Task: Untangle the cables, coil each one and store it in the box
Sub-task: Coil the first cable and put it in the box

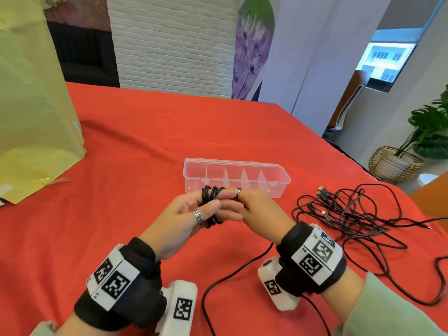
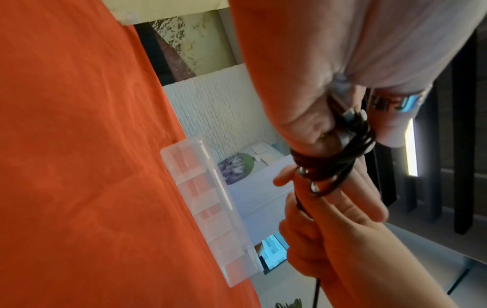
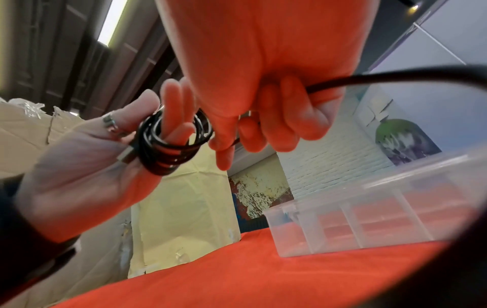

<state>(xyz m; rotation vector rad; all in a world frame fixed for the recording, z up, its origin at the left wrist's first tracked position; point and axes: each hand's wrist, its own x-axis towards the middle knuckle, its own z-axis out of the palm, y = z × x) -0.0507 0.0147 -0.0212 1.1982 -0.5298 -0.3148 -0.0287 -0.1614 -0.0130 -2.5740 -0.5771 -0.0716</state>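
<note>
Head view: mid frame, the left hand (image 1: 191, 214) has a black cable (image 1: 213, 204) looped round its straight fingers, thumb pinning it; the right hand (image 1: 259, 209) pinches the free strand. The clear box (image 1: 278, 187) lies just above them, long axis left-right, with the tangled cables (image 1: 351, 214) at right. Left wrist view: the box (image 2: 200, 200) runs top to bottom, coil (image 2: 334, 162) at right. Right wrist view: the coil (image 3: 171, 141) is centre-left with its plug (image 3: 125, 155) pointing lower left, box (image 3: 342, 225) lower right
</note>
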